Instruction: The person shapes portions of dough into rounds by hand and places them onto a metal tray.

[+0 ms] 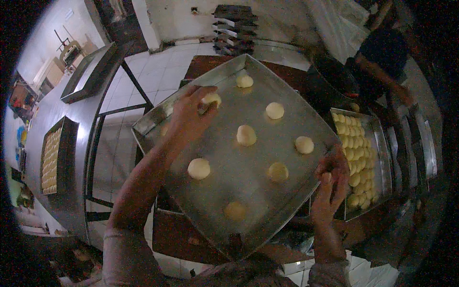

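A large square metal baking tray (258, 191) sits cornerwise in front of me. Spread over it are several round pale dough balls, among them one in the centre (246, 136), one on the left (199, 169) and one near the far corner (245, 81). My left hand (193, 107) reaches over the tray's left part, its fingers closed around a dough ball (211, 100). At the right-hand rim, my right hand (332, 174) is curled closed on the tray's edge. Part of another ball shows behind my left wrist.
Right of the tray stands a pan (382, 158) packed with small dough balls. Another person's arm (389, 79) is beyond it, near a dark bucket (332, 79). On the left, a metal table (86, 117) bears a filled tray (71, 143). Stacked trays (234, 31) stand by the far wall.
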`<state>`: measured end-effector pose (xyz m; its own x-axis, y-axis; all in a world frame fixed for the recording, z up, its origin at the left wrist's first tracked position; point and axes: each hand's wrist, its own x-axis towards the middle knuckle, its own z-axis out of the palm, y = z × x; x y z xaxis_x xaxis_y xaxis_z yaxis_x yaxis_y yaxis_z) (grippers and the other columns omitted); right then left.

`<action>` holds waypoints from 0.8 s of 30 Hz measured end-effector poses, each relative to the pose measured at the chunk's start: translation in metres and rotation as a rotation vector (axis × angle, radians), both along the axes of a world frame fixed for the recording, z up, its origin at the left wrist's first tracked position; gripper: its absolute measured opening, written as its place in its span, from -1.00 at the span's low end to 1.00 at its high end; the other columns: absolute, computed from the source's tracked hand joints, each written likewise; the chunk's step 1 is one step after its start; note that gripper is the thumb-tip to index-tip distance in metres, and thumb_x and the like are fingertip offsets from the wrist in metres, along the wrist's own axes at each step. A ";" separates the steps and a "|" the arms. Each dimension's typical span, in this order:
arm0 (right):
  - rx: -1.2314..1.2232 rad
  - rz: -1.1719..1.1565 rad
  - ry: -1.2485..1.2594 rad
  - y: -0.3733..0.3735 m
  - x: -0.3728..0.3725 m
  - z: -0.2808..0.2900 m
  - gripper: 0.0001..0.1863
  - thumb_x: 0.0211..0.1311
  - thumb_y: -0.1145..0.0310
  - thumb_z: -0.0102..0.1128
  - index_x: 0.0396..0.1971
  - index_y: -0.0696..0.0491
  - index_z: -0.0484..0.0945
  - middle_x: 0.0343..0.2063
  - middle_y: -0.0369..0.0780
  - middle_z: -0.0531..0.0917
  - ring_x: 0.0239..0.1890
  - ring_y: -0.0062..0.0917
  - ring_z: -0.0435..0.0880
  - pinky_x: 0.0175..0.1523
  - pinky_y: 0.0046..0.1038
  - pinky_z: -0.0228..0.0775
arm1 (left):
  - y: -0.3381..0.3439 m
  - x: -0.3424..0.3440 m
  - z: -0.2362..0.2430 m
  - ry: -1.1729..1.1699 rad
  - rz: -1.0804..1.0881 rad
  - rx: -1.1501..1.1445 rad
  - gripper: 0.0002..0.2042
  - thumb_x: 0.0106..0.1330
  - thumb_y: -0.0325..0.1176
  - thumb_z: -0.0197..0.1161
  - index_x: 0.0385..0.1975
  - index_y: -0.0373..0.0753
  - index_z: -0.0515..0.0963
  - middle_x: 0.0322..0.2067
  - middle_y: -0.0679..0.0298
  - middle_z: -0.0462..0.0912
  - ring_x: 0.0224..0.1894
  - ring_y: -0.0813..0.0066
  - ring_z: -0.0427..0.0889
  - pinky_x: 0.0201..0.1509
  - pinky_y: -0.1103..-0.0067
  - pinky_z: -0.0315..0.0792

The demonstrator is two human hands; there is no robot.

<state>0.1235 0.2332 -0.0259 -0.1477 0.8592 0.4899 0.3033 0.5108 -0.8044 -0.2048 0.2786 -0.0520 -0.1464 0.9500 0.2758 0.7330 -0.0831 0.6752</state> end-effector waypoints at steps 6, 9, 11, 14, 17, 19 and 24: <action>-0.110 -0.100 -0.088 -0.020 0.063 -0.022 -0.56 0.28 0.29 -0.12 0.10 0.18 0.27 -0.27 -0.26 0.44 -0.33 -0.64 0.34 -0.19 -0.56 0.24 | 0.032 0.003 -0.058 0.681 0.043 -0.029 -0.51 0.19 -0.18 0.08 0.12 -0.19 0.29 0.15 0.06 0.26 0.30 0.03 0.01 0.25 0.06 0.02; -0.121 -0.131 -0.103 -0.027 0.084 -0.029 -0.61 0.29 0.31 -0.14 0.06 0.18 0.32 -0.31 -0.27 0.45 -0.38 -0.65 0.35 -0.22 -0.58 0.25 | 0.024 0.006 -0.067 0.503 -0.046 -0.151 -0.39 0.22 -0.14 0.02 0.26 -0.16 0.05 0.27 0.07 0.04 0.35 0.01 -0.24 0.27 -0.05 -0.14; -0.152 -0.155 -0.104 -0.032 0.088 -0.031 -0.63 0.29 0.32 -0.14 0.03 0.17 0.35 -0.32 -0.27 0.46 -0.38 -0.65 0.36 -0.24 -0.59 0.26 | 0.024 0.009 -0.053 0.585 -0.091 -0.277 -0.35 0.24 -0.16 0.02 0.28 -0.16 -0.07 0.29 0.06 -0.02 0.35 0.01 -0.26 0.30 0.02 -0.16; -0.255 -0.211 -0.093 -0.043 0.091 -0.025 -0.66 0.29 0.33 -0.13 0.00 0.16 0.38 -0.30 -0.27 0.46 -0.35 -0.64 0.38 -0.24 -0.60 0.27 | 0.028 -0.005 -0.048 0.427 -0.188 -0.227 -0.36 0.26 -0.18 -0.03 0.29 -0.18 -0.12 0.30 0.05 -0.08 0.36 0.04 -0.27 0.33 0.13 -0.18; -0.245 -0.263 -0.132 -0.050 0.100 -0.017 -0.68 0.28 0.36 -0.12 -0.01 0.14 0.39 -0.27 -0.26 0.48 -0.31 -0.63 0.40 -0.23 -0.60 0.28 | 0.029 -0.029 -0.042 0.258 -0.190 -0.130 -0.39 0.28 -0.20 -0.09 0.29 -0.19 -0.11 0.30 0.06 -0.09 0.36 0.09 -0.25 0.36 0.26 -0.19; -0.143 -0.308 -0.215 -0.049 0.113 -0.019 -0.68 0.28 0.38 -0.12 -0.01 0.14 0.39 -0.25 -0.24 0.48 -0.29 -0.62 0.41 -0.23 -0.60 0.29 | 0.029 -0.029 -0.033 0.114 -0.160 -0.169 -0.41 0.29 -0.22 -0.13 0.29 -0.19 -0.12 0.30 0.05 -0.08 0.36 0.10 -0.23 0.37 0.27 -0.22; -0.282 -0.402 -0.184 -0.062 0.136 -0.030 -0.71 0.27 0.44 -0.13 -0.03 0.15 0.39 -0.17 -0.18 0.48 -0.19 -0.53 0.45 -0.10 -0.49 0.34 | 0.022 -0.010 -0.040 0.697 -0.107 -0.202 -0.39 0.25 -0.26 -0.14 0.30 -0.20 -0.12 0.32 0.06 -0.15 0.36 0.09 -0.23 0.33 0.09 -0.24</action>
